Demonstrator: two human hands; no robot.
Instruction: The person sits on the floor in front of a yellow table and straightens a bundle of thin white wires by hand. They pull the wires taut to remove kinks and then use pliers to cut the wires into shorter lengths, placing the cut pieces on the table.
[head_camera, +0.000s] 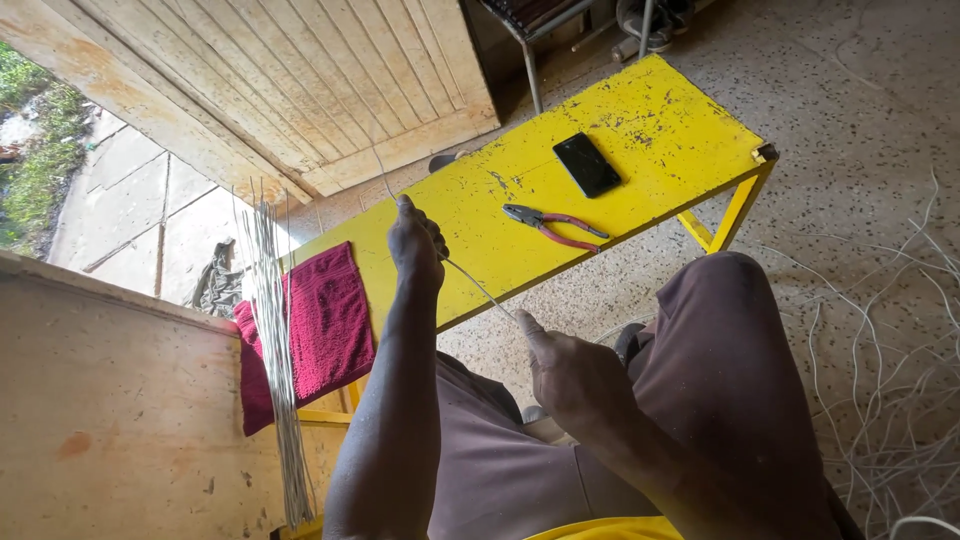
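Bare yellow bench (640, 120) around pliers (553, 226) and phone (587, 164), towel (320, 325) leftward

We are in a small open-fronted workshop, a place of handwork rather than a home. A paint-chipped yellow workbench (640, 110) stands on a speckled terrazzo floor (880, 130), with red-handled pliers (553, 225) lying near its front edge. A bundle of straight wire rods (275, 340) rests across a dark red towel (325, 325) at the bench's left end. Loose white wire offcuts (890, 400) litter the floor, and a worn wooden door (290, 80) opens onto paved ground outside.
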